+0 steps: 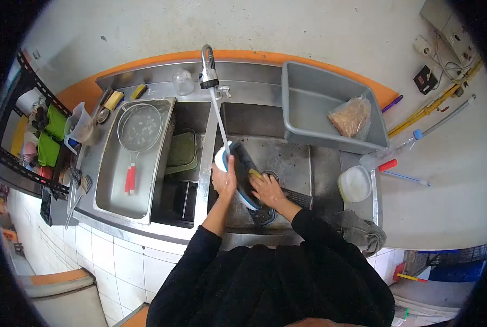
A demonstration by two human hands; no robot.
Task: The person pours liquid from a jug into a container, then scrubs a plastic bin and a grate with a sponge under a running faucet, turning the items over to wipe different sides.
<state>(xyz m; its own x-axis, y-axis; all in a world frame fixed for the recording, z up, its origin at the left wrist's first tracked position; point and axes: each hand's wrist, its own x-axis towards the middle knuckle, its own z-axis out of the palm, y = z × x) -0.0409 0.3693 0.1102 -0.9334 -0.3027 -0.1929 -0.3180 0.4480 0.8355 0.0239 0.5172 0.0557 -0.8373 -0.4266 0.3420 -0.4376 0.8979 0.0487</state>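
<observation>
My left hand (224,178) grips the near-left edge of a long dark dish-like piece (244,161) with a white and blue rim, tilted over the right sink basin (295,155). Its exact kind I cannot make out. Water from the tap (208,79) runs down onto the rim beside my left fingers. In my right hand (268,191) is a yellow sponge (256,174), partly covered by the fingers and held close against the dark inner face. Below the piece, a dark object with a blue edge (263,217) lies in the basin.
Left of the basins sits a metal tub (115,191) holding a strainer (140,131). A green container (182,151) lies in the left basin. A grey bin (309,103) with a plastic bag (351,117) stands at right, near a white tub (355,184) and grey cloth (361,231).
</observation>
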